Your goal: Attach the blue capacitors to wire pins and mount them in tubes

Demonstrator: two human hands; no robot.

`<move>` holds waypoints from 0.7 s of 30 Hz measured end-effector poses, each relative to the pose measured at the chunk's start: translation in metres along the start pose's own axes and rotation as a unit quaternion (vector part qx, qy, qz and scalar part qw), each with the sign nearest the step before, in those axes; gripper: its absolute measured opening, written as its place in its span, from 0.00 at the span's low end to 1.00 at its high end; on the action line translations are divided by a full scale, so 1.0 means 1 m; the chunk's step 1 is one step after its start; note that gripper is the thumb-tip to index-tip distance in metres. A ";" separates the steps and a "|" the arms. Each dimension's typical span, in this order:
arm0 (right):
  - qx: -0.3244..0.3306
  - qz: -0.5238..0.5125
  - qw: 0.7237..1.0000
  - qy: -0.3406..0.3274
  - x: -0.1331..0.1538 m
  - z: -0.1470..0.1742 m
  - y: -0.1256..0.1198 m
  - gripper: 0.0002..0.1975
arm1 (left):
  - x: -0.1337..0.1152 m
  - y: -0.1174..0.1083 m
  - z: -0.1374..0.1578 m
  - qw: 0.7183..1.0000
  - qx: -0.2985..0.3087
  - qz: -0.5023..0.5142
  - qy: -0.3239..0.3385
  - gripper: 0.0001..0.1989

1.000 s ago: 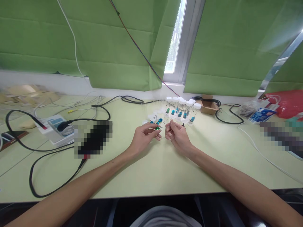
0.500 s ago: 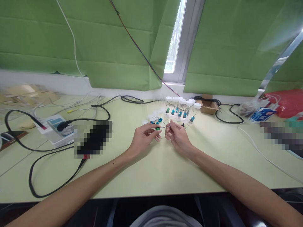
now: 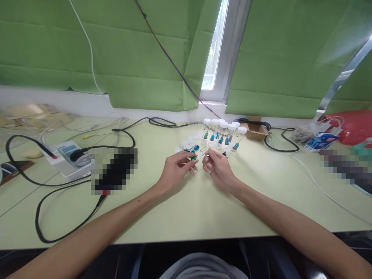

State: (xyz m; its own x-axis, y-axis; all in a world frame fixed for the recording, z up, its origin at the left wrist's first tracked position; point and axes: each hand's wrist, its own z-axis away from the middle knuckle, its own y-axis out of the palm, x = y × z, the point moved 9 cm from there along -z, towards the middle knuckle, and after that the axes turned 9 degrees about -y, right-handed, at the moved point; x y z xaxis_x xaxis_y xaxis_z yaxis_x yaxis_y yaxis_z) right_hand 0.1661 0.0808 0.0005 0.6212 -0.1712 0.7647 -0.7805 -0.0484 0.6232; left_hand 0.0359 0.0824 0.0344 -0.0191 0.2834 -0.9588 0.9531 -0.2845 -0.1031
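Two things, likely light and stiff, sit nearer you than the capped vials: a small green piece pinched in your left hand, a thin rod pinched in your right hand. Hold the piece by its sides, the rod near its end.

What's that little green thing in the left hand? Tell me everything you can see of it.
The green piece is small and bright green, with a somewhat shiny look that may be coated metal. The left hand pinches it between thumb and fingers, which partly hide it. A thin, metal-looking rod spans from beside it to the right hand; whether the rod enters or merely touches it is unclear. Its exact shape and tilt are too small to tell.
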 end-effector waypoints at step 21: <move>0.030 0.023 0.999 -0.022 0.004 0.000 0.003 0.12 | 0.011 0.000 -0.004 0.995 0.023 0.054 -0.081 0.14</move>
State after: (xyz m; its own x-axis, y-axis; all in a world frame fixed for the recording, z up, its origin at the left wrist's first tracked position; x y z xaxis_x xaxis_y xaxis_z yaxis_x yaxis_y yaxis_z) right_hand 0.1657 0.0798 0.0052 0.5823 -0.2172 0.7834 -0.8115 -0.0974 0.5762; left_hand 0.0366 0.0896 0.0247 0.0310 0.0979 -0.9947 0.9377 -0.3473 -0.0050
